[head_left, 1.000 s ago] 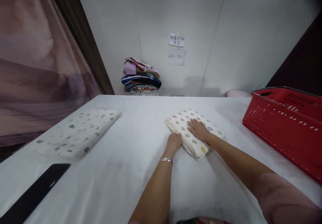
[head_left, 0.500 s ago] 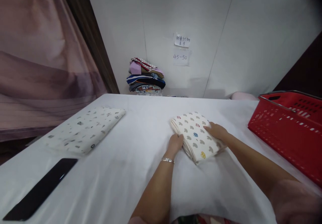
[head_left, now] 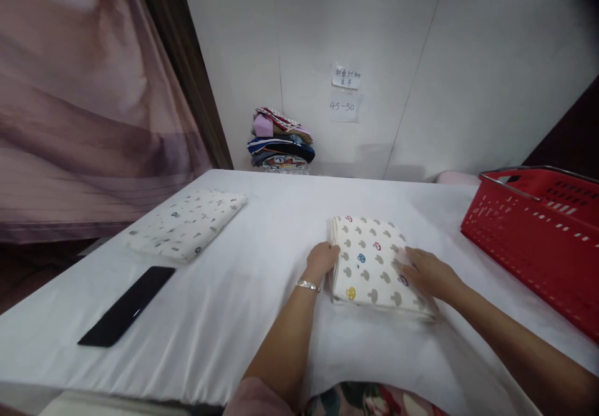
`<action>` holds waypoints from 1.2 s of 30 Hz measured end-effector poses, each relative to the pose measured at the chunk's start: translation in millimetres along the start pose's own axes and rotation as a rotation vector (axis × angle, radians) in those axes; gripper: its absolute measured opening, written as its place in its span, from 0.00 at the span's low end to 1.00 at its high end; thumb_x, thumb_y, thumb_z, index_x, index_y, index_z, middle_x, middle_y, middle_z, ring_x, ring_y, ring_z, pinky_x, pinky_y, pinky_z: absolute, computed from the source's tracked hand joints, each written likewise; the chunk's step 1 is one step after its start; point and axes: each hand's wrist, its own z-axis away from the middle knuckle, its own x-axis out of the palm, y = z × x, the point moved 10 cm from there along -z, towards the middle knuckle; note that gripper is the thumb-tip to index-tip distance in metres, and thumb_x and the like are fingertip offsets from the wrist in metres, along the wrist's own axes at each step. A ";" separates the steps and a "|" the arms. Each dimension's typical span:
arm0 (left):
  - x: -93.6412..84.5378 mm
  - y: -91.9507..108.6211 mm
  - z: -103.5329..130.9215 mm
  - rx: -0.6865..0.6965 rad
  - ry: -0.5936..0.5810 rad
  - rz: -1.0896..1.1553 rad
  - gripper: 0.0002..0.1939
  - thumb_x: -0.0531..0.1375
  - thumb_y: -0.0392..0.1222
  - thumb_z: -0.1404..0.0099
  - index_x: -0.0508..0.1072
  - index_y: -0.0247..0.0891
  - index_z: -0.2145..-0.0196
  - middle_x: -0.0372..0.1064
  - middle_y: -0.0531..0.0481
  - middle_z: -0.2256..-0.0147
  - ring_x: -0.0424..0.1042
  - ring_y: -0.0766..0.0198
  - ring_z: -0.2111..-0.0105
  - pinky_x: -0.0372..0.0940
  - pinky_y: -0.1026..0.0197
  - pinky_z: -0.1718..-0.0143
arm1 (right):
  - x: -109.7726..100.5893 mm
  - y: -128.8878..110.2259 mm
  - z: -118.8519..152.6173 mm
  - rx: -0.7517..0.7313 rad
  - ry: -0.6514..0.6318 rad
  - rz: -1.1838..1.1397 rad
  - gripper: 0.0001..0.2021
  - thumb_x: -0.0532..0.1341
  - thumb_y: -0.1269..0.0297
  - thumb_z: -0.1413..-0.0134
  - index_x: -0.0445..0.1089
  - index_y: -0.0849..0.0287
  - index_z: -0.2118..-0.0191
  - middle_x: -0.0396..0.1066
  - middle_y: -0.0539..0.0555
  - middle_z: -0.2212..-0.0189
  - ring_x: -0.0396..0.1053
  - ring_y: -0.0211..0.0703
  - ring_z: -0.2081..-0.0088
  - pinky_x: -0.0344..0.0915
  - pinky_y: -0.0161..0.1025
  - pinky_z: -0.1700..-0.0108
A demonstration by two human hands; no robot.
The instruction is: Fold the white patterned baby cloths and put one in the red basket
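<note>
A folded white cloth (head_left: 374, 263) with a mushroom print lies on the white-covered table. At its left edge, my left hand (head_left: 322, 259), with a silver bracelet at the wrist, grips the folded layers between thumb and fingers. My right hand (head_left: 428, 271) rests on the cloth's right side, fingers stretched out over the top layer. A second folded cloth (head_left: 191, 222), white with small grey and green marks, lies at the left of the table, apart from both hands.
Left of my arms lies a flat black object (head_left: 128, 307). A red plastic basket (head_left: 533, 235) stands on the right. Behind the table (head_left: 262, 266) is a stack of folded fabrics (head_left: 281, 141) against the wall, and a pink curtain (head_left: 88, 110) hangs at left.
The mushroom-print cloth has turned and now lies straighter and slightly nearer to me. My right hand has shifted right and down with it. The whole view has also shifted a little.
</note>
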 end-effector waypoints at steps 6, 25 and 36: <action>-1.5 9.5 11.7 0.047 0.125 -0.193 0.21 0.45 0.48 0.34 0.73 0.35 0.61 0.72 0.39 0.58 0.71 0.54 0.58 0.62 0.58 0.61 | -12.6 -106.0 -47.0 -0.457 0.204 -0.038 0.27 0.45 0.53 0.39 0.55 0.59 0.38 0.51 0.59 0.37 0.48 0.50 0.37 0.50 0.50 0.38; 4.8 13.2 14.1 0.062 0.157 -0.240 0.21 0.43 0.47 0.31 0.71 0.33 0.58 0.70 0.38 0.59 0.71 0.54 0.59 0.62 0.57 0.60 | 39.8 -158.5 -124.5 -0.492 0.112 -0.029 0.26 0.41 0.54 0.36 0.51 0.57 0.36 0.47 0.57 0.36 0.42 0.48 0.35 0.41 0.55 0.38; -0.3 11.0 18.1 0.085 0.211 -0.177 0.16 0.45 0.47 0.32 0.67 0.37 0.57 0.71 0.42 0.60 0.71 0.56 0.60 0.61 0.58 0.62 | 29.0 -141.3 -135.6 -0.401 0.083 -0.348 0.22 0.45 0.59 0.37 0.61 0.57 0.41 0.57 0.53 0.40 0.52 0.42 0.38 0.47 0.48 0.37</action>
